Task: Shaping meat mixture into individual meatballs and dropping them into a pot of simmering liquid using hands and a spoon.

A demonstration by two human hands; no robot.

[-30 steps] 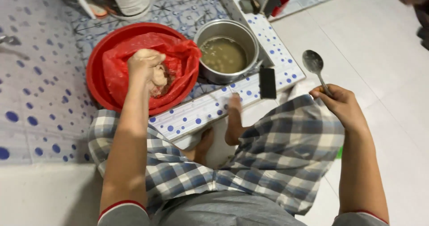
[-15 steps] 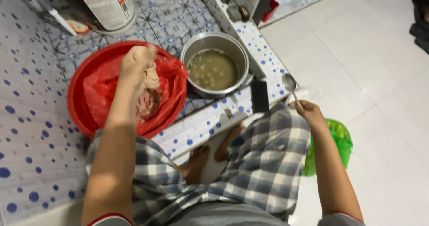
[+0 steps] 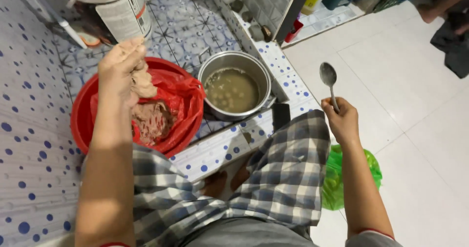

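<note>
Head view: your left hand has lifted, fingers closed on a paste lump above the red basin; right hand still grips the spoon.

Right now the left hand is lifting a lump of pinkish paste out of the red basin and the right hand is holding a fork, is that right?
Not quite. The head view shows the right hand holding a metal spoon, not a fork. The rest stands: the left hand lifts a lump of pinkish paste above the red basin.
</note>
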